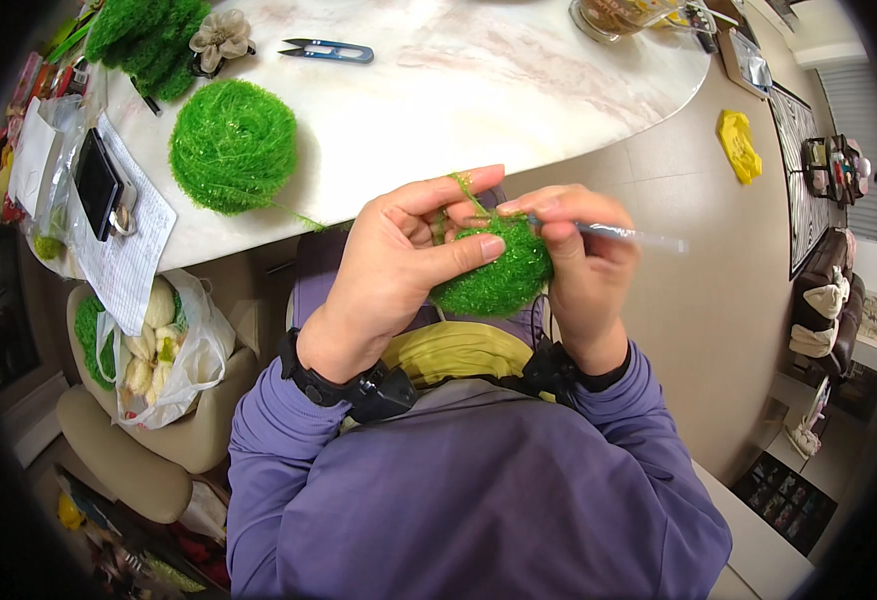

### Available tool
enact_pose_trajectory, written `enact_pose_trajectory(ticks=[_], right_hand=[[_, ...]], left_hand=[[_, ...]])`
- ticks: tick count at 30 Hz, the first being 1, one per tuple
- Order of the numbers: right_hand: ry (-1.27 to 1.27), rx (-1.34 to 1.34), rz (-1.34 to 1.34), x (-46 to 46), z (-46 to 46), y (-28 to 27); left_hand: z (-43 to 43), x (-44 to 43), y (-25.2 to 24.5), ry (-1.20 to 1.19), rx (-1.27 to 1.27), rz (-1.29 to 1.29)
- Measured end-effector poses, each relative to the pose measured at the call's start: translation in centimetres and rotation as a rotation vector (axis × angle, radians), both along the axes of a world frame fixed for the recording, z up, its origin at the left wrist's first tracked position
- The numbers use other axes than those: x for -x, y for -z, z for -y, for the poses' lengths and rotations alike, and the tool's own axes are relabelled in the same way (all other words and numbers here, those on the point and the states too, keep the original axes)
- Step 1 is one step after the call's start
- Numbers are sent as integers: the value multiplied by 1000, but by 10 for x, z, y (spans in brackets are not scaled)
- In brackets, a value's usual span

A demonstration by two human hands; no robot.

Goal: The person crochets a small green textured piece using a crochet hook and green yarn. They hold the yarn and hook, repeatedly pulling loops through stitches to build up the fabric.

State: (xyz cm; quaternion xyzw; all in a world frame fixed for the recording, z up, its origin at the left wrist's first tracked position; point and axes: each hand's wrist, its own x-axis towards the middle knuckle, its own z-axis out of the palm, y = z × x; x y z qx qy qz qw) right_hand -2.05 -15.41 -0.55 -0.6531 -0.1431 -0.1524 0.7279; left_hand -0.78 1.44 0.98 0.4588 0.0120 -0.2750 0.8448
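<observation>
My left hand (416,262) grips a fuzzy green crocheted piece (494,274), its thumb pressed on the near face. A strand of green yarn (470,191) runs over the raised left index finger down to the piece's upper edge. Between the fingers and thumb of my right hand (592,247) is a crochet hook (618,232) with a pale, clear-looking handle. Its tip meets the top edge of the piece, where fibres and fingers partly hide it. To the left, a ball of green yarn (234,146) rests on the marble-look table (438,97), and its tail trails over the edge.
Thread snips (329,51) and a fabric flower hair tie (221,41) lie on the table. A phone-like device (99,184) sits on written paper (134,217). At upper right stands a glass mug (618,16). A chair (190,442) at left bears a plastic bag (202,367) of yarn.
</observation>
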Motion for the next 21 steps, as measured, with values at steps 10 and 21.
enact_pose_trajectory(ticks=[10, 21], right_hand=[[28, 177, 329, -1, 8, -2], [84, 365, 240, -1, 11, -17]], left_hand=[[4, 2, 3, 104, 248, -226], [8, 11, -7, -42, 48, -2]])
